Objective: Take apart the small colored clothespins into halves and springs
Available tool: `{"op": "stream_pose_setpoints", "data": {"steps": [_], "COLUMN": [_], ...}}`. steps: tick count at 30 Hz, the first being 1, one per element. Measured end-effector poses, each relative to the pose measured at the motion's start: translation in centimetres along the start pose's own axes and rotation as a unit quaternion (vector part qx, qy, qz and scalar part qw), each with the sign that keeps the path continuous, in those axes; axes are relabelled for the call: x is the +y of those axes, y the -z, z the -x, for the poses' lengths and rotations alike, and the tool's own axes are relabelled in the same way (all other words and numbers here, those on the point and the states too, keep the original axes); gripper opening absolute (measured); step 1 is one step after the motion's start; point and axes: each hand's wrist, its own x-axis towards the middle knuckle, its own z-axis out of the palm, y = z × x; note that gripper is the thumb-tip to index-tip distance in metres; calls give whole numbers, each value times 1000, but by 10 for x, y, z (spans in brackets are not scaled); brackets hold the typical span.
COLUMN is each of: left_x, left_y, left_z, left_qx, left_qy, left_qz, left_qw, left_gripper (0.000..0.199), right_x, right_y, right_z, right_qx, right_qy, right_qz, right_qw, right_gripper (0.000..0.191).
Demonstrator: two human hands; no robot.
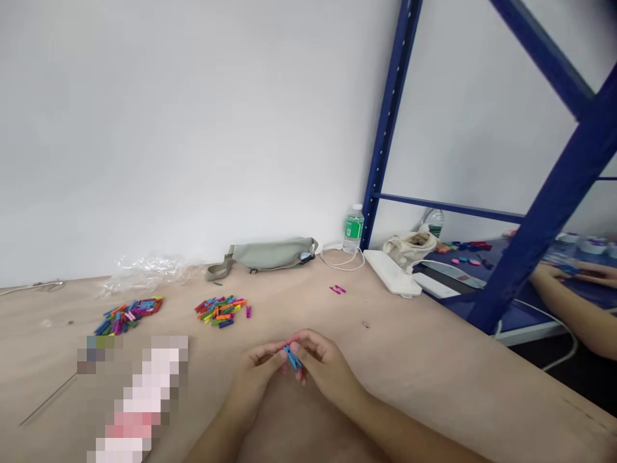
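A small blue clothespin is pinched by the fingertips of both hands, low over the table near its front. My left hand grips it from the left, thumb and fingers pressed together. From the other side my right hand closes on it with thumb and index finger. Part of the clothespin is hidden by the fingers. Beyond my hands lies a pile of mixed-colour clothespins, with a single purple clothespin at its right edge. Magenta clothespin pieces lie apart, farther right.
Another clothespin pile lies left. Along the wall are crumpled clear plastic, a grey-green pouch, a white cable and a water bottle. A white box sits by the blue rack post. Another person's arm shows at right.
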Motion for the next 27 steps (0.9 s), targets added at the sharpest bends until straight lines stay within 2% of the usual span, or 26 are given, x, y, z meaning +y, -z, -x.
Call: {"op": "stream_pose_setpoints", "data": {"steps": [9, 17, 19, 22, 24, 27], "left_x": [14, 10, 11, 16, 19, 23], "left_y": [-8, -9, -8, -6, -6, -6], "left_z": [13, 8, 9, 11, 13, 14], "left_qx": [8, 36, 37, -2, -27, -37], "left_qy": [23, -4, -7, -18, -28, -38], "left_qz": [10, -20, -26, -47, -65, -85], "left_qw": [1000, 999, 999, 999, 997, 995], "left_gripper": [30, 29, 27, 22, 20, 20], "right_x": [-9, -12, -13, -16, -18, -20], "right_y": [1, 3, 5, 6, 7, 7], "right_z": [13, 13, 12, 12, 13, 16], "right_qx": [20, 37, 28, 2, -20, -54], "right_qy": [57, 114, 117, 115, 110, 108], "right_qz": [44, 154, 200, 277, 312, 329], "right_qw": [997, 981, 972, 954, 944, 937], "right_gripper": [29, 24, 17, 11, 14, 21]}}
